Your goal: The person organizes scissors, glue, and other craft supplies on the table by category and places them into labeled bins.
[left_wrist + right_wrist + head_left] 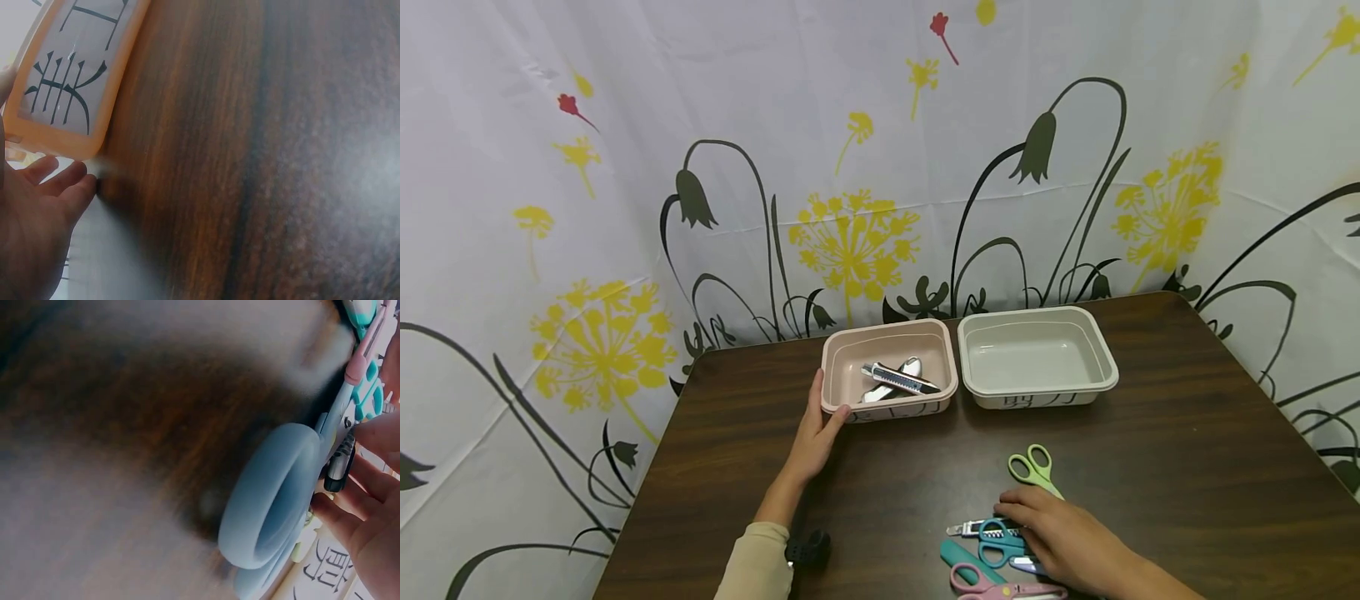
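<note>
My left hand (811,442) holds the near left corner of a pink bin (951,362), thumb at the front rim and fingers along the side. Inside the bin, a utility knife (901,379) lies across another silver cutter (912,367). My right hand (1063,537) pinches a utility knife (340,464) with a black end, low over a group of scissors. Around that hand lie green scissors (1032,468), teal-handled scissors (992,543), pink scissors (992,590) and a flat teal piece (958,557). Light blue scissor handles (240,519) show close up in the right wrist view.
A pale grey-green bin (1037,354) with a character label on its front stands right of the pink one. Both stand near the back edge of the dark wooden table (1187,450). A flower-print curtain (850,108) hangs behind.
</note>
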Demonstrator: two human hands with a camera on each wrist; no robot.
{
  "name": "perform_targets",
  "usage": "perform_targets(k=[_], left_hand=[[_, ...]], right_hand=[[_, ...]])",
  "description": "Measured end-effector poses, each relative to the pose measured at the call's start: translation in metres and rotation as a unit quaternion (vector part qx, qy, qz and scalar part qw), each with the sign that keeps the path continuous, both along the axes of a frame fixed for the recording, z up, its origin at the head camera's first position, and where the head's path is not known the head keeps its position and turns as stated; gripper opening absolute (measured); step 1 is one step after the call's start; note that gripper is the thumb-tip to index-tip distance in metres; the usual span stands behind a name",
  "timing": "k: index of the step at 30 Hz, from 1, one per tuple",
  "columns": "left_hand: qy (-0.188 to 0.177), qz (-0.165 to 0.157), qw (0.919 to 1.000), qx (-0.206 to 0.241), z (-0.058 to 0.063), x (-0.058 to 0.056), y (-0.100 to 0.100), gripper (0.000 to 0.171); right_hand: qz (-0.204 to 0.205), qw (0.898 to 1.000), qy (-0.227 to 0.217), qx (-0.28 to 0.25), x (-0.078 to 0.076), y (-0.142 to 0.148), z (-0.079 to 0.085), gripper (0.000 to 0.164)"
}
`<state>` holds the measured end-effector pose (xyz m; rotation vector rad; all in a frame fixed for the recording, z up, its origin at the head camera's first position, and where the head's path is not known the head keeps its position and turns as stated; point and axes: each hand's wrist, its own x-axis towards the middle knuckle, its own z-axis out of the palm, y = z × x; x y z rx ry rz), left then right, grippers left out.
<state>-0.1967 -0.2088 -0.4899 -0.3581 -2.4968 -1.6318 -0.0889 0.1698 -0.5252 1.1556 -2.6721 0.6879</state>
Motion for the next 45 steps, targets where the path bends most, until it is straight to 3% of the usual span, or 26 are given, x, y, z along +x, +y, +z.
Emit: perform_targets(k=[8, 21, 40, 45], left_hand=[[0.001, -0.004, 1.0, 0.0, 0.001, -0.001, 0.001, 0.074], [0.002, -0.004, 1.0, -0.007, 0.001, -0.001, 0.0, 0.074], [0.005, -0.002, 1.0, -0.005, -0.001, -0.001, 0.0, 0.075], [0.003, 0.0, 1.0, -0.006, -0.001, -0.001, 0.0, 0.075]], right_hand=[[-0.002, 0.999, 0.05, 0.017, 0.003, -0.001, -0.002, 0.033], [-0.027, 0.994, 0.093, 0.048, -0.001, -0.007, 0.001, 0.037], [-0.05, 0.994, 0.067, 0.065, -0.006, -0.011, 0.002, 0.023], [-0.051, 0.994, 0.082, 0.056, -0.007, -0.011, 0.002, 0.026]])
